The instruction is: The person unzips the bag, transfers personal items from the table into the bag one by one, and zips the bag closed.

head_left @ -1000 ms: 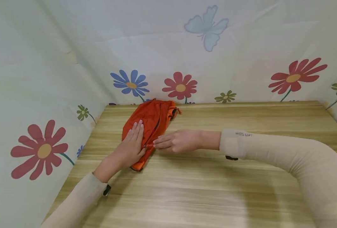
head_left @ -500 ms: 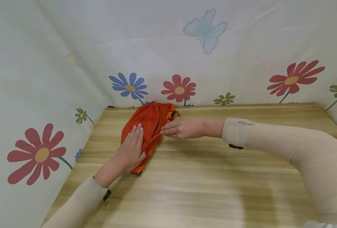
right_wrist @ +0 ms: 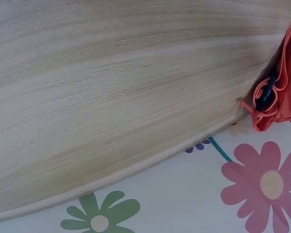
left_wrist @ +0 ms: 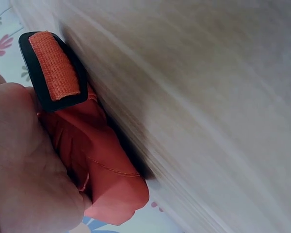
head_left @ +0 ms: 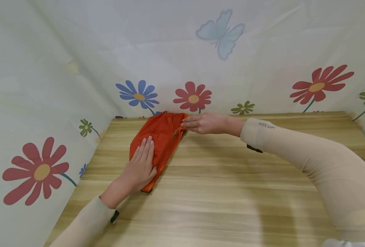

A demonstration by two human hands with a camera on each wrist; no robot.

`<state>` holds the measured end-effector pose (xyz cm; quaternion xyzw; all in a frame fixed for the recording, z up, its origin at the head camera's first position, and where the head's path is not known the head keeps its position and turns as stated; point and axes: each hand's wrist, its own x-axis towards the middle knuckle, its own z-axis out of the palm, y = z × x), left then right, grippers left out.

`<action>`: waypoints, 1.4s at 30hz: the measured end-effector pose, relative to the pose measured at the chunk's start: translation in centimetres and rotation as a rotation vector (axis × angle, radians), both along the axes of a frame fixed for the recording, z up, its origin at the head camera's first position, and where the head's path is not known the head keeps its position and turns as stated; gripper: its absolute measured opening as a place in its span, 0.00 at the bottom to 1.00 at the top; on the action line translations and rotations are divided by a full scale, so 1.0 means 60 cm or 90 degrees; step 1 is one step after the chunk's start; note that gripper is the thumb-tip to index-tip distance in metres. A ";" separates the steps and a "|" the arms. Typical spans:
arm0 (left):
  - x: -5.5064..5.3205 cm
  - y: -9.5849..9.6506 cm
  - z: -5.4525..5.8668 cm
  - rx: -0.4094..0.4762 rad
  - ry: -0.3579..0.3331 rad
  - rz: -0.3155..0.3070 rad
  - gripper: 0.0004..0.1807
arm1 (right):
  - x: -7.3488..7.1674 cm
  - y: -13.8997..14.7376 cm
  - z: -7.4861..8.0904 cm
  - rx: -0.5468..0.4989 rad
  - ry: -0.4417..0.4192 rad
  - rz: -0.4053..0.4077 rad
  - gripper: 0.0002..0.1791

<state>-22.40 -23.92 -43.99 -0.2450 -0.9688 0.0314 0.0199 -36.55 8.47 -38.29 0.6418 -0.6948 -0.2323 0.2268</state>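
An orange-red cloth bag [head_left: 157,128] lies slantwise on the table with its far end close to the back wall. My left hand [head_left: 139,168] rests flat on its lower left part, fingers straight. At the bag's upper right edge my right hand [head_left: 207,123] pinches the zipper pull [head_left: 179,130]. Above the slider a short dark slit shows; below it the zip is closed. The left wrist view shows a black buckle [left_wrist: 82,87] with orange webbing at the bag's near end. In the right wrist view, rolled orange strap [right_wrist: 259,92] sticks out of the bag's side.
The wood-grain table [head_left: 219,192] stretches right and toward me. White cloth walls [head_left: 262,44] printed with flowers and a butterfly close it in at the back, left and right.
My right hand has moved up and away along the bag's edge, drawing the zipper pull with it. The dark slit has shortened. My left hand has stayed on the bag.
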 end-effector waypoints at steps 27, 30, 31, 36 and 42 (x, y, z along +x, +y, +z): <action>-0.002 0.019 -0.001 0.006 0.006 0.004 0.47 | -0.063 -0.056 0.030 -0.051 0.017 -0.301 0.21; 0.003 0.021 0.000 0.005 0.019 0.005 0.47 | -0.060 -0.065 0.032 -0.064 -0.012 -0.336 0.19; 0.004 0.022 0.000 0.008 0.022 0.003 0.47 | -0.058 -0.067 0.033 -0.056 -0.016 -0.345 0.18; 0.004 0.018 -0.007 -0.001 0.029 0.002 0.46 | -0.054 -0.072 0.035 -0.020 -0.008 -0.359 0.18; 0.009 0.012 -0.015 -0.015 0.032 0.014 0.47 | -0.056 -0.068 0.027 -0.020 0.020 -0.328 0.22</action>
